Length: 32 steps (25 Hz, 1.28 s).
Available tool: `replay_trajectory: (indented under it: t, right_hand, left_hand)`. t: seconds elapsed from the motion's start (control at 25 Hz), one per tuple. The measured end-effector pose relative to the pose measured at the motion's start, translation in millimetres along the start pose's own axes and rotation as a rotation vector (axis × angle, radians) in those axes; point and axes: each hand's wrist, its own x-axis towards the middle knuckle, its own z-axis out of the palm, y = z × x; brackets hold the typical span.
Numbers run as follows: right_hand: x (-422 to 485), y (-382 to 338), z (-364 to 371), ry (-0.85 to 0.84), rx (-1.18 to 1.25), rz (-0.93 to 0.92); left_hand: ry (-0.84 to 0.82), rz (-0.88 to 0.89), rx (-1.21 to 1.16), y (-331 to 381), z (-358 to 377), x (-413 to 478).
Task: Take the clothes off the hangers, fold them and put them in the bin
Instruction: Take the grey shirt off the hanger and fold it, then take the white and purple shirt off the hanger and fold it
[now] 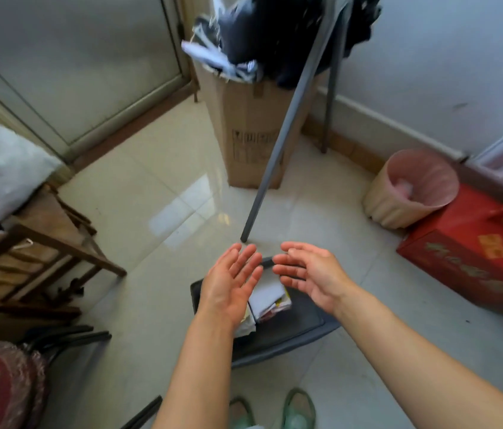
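Floor (157, 187) is open mid-frame, pale tiles w/ glare. The edges crowd in. A wooden frame (43, 243) is on the left. A cardboard box (244, 125) and a rack leg (278, 144) are straight ahead, the leg's foot landing just beyond the hands. A pink basket (414, 187) and a red box (466, 252) are on the right by the wall. Free room is mostly front-left, btwn frame and box.

Bin (290, 329), dark grey, sits on the floor just ahead of the slippers (298, 410). Folded clothes (268, 298) lie in it, white w/ some colour, partly hidden by the hands. Dark clothes (275, 32) hang at top over the box, blurred.

L hand (231, 283) has its palm turned up and inward; its fingers (245, 258) are straight, a bit spread, released and holding nothing. R hand (309, 274) has its palm facing the left one; its fingers (287, 269) are loosely bent and also empty. Both hover over the bin's far half, tips near each other but apart.
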Motion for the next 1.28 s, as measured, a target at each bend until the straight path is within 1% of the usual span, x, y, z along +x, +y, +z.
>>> replay_trajectory:
  t: [0.16, 0.28, 0.52, 0.72, 1.0, 1.28]
  right_hand:
    - [-79, -55, -12, 0.053, 0.134, -0.106]
    - [-138, -89, -18, 0.079, 0.204, -0.223]
    - [-250, -129, -28, 0.143, 0.284, -0.465]
    - [-329, -140, -42, 0.250, 0.311, -0.648]
    - [-410, -164, -71, 0.420, 0.304, -0.835]
    - [-466, -192, -124, 0.566, 0.195, -0.990]
  left_hand:
    - [-0.122, 0.005, 0.016, 20, 54, -76]
    - [-0.214, 0.016, 0.069, 32, 95, -126]
    - [-0.448, 0.039, 0.202, 43, 145, -217]
    - [-0.619, 0.001, 0.300, 27, 175, -278]
    - [-0.849, -0.033, 0.367, -5, 229, -345]
    - [-0.966, -0.033, 0.495, -48, 277, -397]
